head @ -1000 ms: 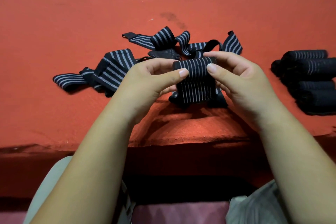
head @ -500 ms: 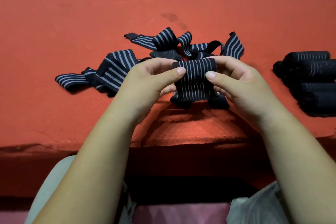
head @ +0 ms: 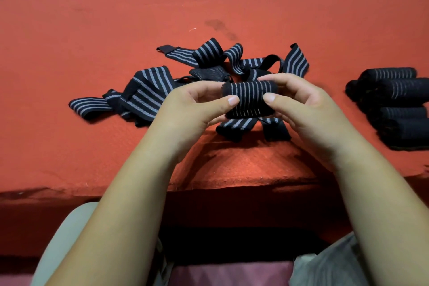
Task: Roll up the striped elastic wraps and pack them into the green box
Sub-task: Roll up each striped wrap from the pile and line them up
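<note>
Now winding a striped roll (head: 249, 97), part done.
Fingers (head: 222, 102) of the left hand (head: 192, 111) and right hand (head: 308, 111) pinch it; its tail (head: 236, 126) hangs below. Loose wraps (head: 148, 93) lie behind the roll, finished rolls (head: 394, 100) to its right. Next, likely: wind in the tail.

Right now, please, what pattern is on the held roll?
The roll is black with thin grey stripes; head view.
</note>
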Demonstrator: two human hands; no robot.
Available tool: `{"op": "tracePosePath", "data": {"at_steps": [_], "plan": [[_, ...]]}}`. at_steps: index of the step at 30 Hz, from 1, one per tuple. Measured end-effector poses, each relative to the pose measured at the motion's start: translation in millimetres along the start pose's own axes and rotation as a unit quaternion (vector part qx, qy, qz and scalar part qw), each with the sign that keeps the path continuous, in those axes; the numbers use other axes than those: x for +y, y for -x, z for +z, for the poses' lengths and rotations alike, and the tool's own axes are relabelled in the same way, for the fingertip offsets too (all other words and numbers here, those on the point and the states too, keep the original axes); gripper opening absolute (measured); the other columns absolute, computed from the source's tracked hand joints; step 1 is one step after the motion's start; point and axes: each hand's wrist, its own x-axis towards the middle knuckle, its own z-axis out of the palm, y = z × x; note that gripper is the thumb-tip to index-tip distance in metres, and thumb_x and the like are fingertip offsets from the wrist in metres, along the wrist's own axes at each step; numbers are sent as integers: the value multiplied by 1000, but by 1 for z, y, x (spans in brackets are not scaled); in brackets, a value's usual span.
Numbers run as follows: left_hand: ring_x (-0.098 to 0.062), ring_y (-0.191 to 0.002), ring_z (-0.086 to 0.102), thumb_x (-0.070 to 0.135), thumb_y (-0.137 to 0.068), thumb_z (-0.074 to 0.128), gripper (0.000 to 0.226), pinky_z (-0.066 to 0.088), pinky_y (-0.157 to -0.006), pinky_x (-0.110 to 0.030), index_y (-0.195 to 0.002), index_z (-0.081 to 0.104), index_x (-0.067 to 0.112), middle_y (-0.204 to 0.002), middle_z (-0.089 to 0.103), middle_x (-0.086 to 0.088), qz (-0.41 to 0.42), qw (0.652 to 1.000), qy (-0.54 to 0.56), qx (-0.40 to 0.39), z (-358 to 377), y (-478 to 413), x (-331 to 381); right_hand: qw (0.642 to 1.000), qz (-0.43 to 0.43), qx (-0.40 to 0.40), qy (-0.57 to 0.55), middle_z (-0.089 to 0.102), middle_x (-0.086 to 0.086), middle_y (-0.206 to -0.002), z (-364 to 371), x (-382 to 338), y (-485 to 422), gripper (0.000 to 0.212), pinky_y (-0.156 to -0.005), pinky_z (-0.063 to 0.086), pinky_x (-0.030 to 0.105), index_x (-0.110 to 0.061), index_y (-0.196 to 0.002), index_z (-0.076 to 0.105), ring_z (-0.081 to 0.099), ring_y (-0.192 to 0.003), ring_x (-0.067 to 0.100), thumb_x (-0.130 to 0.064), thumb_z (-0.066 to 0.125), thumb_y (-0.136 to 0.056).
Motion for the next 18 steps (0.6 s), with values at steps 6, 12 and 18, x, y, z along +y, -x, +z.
{"op": "tracePosePath", "data": {"at_steps": [6, 12, 18], "plan": [[-17, -115, 77, 15, -97, 78, 25, 60, -105, -44, -121, 80, 19, -116, 82, -1, -3, 1000, 3, 2, 9, 2, 2, 999, 15, 41, -21, 76, 14, -114, -6, 0, 1, 26, -86, 53, 49, -19, -126, 74, 66, -90, 25, -19, 72, -100], [-23, -118, 76, 8, -99, 72, 23, 57, -110, -50, -116, 83, 19, -113, 83, -3, -14, 1000, 24, 10, 36, 6, 4, 998, 27, 61, 11, 79, 0, -102, -23, -8, 14, 17, -84, 56, 38, -19, -115, 79, 68, -83, 13, -12, 69, -102], [-28, -113, 76, 4, -98, 71, 27, 57, -108, -55, -116, 83, 21, -113, 82, -12, 5, 1000, -4, -10, 77, -5, 11, 991, 14, 107, 74, 80, -1, -98, -58, -19, 30, 16, -86, 60, 37, -24, -115, 80, 70, -78, 14, -22, 70, -103]]}}
